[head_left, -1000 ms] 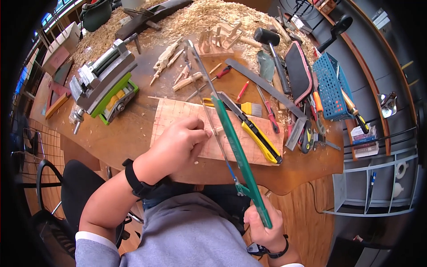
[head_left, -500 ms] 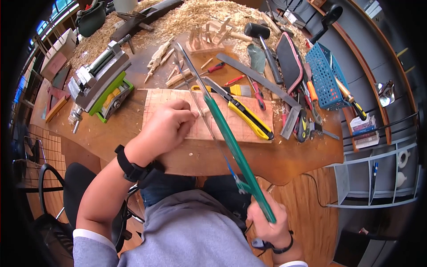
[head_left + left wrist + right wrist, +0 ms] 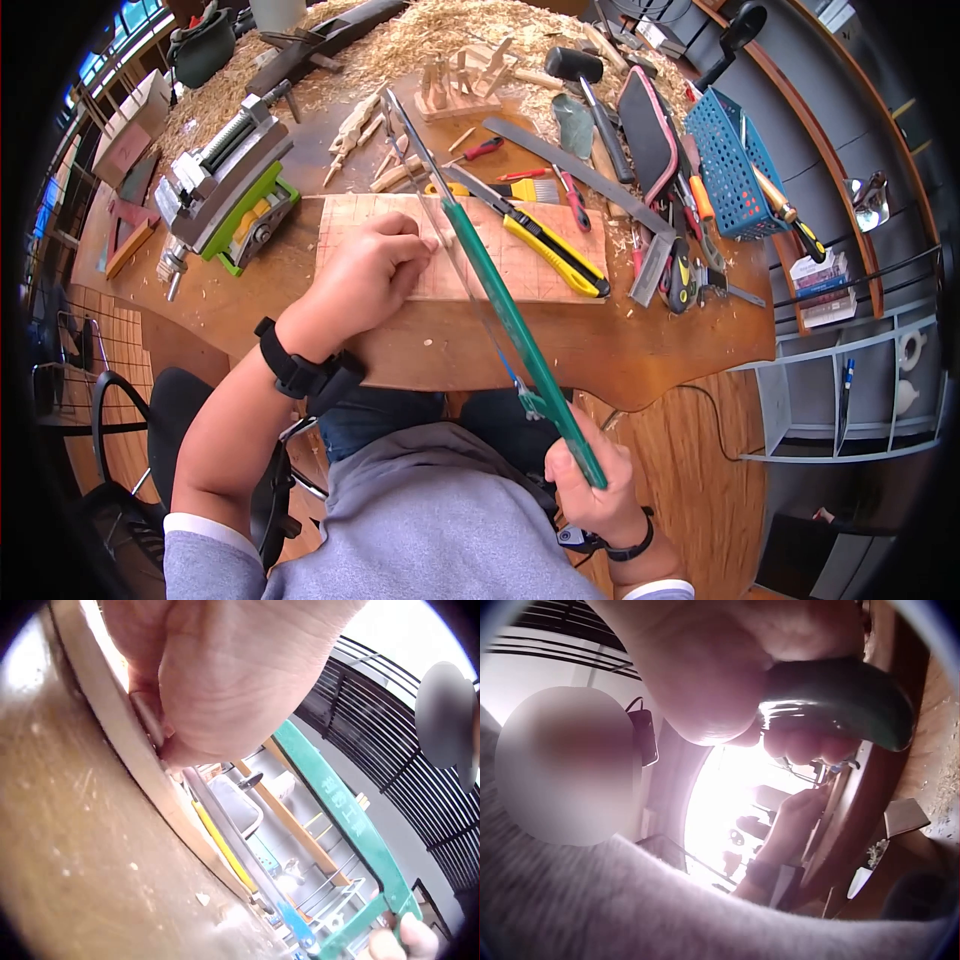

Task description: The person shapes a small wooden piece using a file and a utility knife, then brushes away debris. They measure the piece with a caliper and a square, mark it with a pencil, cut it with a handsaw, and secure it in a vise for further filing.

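My right hand grips the handle of a green-framed hacksaw, which slants forward over the board. Its thin blade passes just right of my left fingertips. My left hand rests at the wooden board, fingers curled, pinching a small pale piece of wood against it. In the head view that wood pokes out beyond the fingertips beside the blade. The right wrist view shows fingers wrapped round the green handle. A yellow utility knife lies on the board's right part.
A vise with a green base stands at left. Beyond the board lie a brush, a metal square and carved wood pieces. A mallet, a blue basket and heaped wood shavings sit farther back.
The hacksaw has drawn back toward the body relative to the board. My left hand keeps its place on the board, while the whole head view has shifted slightly.
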A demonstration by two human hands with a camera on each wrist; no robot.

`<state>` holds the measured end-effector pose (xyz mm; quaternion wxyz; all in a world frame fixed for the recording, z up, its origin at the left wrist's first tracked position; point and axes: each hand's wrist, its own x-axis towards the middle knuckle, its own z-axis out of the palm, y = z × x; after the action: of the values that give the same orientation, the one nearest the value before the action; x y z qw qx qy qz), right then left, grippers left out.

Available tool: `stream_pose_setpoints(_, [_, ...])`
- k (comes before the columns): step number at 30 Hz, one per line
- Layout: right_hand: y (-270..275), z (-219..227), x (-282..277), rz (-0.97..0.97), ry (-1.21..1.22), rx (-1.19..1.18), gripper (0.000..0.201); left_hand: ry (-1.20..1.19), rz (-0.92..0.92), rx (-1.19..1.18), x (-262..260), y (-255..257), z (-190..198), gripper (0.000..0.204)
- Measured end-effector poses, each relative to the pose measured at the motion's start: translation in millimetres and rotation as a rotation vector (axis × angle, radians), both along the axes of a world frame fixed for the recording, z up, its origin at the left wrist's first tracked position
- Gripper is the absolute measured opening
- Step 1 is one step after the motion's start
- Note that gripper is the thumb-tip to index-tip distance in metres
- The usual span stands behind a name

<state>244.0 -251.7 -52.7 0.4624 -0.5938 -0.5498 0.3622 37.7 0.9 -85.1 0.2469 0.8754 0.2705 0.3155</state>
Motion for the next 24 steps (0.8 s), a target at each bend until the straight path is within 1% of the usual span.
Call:
stream_pose_setpoints(1, [-8, 0, 3, 0.002, -0.006, 0.008, 0.046, -0.01, 0.023, 0.01, -1, 4, 1, 0.011])
stream_pose_setpoints(2, [-21, 0, 8, -0.009, -0.019, -0.001, 0.046, 0.044, 0.01, 0.002, -2, 6, -1, 0.009])
stream_pose_setpoints(3, [-28, 1, 11, -0.02, -0.029, -0.01, 0.046, 0.044, 0.018, 0.006, -4, 7, 0, 0.009])
stream_pose_setpoints(5, [-24, 7, 8, -0.013, -0.021, 0.004, 0.046, 0.035, -0.02, -0.001, -4, 6, 3, 0.009])
stream_pose_setpoints(7, [-13, 16, 7, 0.038, -0.06, -0.027, 0.046, 0.024, -0.01, 0.013, -5, 11, 3, 0.01])
stream_pose_setpoints(9, [-20, 8, 13, 0.045, -0.058, -0.013, 0.047, 0.005, 0.007, 0.022, -5, 12, 2, 0.011])
stream_pose_setpoints(10, [-28, 7, 16, 0.04, -0.028, -0.002, 0.047, 0.032, -0.003, 0.023, -6, 12, 0, 0.011])
stream_pose_setpoints(11, [-32, 7, 17, 0.036, 0.005, 0.006, 0.048, 0.062, -0.013, 0.021, -8, 11, 0, 0.011])
stream_pose_setpoints(13, [-30, 11, 13, 0.018, -0.007, -0.012, 0.047, 0.055, -0.001, 0.016, -8, 9, 3, 0.011])
stream_pose_setpoints(15, [-17, 19, 14, 0.035, -0.119, -0.033, 0.046, 0.052, -0.005, 0.024, -7, 11, 4, 0.012])
stream_pose_setpoints(16, [-16, 16, 16, 0.025, -0.066, -0.067, 0.045, 0.048, 0.008, 0.009, -9, 14, 0, 0.013])
stream_pose_setpoints(17, [-15, 13, 18, 0.021, -0.07, -0.053, 0.045, 0.038, 0.027, 0.003, -10, 18, 0, 0.015])
stream_pose_setpoints(20, [-22, 12, 23, 0.027, -0.042, 0.021, 0.046, 0.045, 0.021, 0.018, -10, 16, 4, 0.017])
stream_pose_setpoints(21, [-26, 12, 24, 0.026, 0.017, 0.061, 0.047, 0.057, 0.031, 0.002, -12, 16, 3, 0.016])
stream_pose_setpoints(22, [-30, 13, 26, 0.026, 0.08, 0.096, 0.048, 0.01, 0.036, -0.001, -10, 17, 1, 0.018])
stream_pose_setpoints(23, [-30, 14, 29, 0.036, 0.079, 0.107, 0.048, 0.009, 0.044, 0.011, -10, 17, 4, 0.018])
stream_pose_setpoints(24, [-29, 16, 32, 0.03, 0.104, 0.127, 0.049, 0.05, 0.114, -0.081, -9, 16, 7, 0.018])
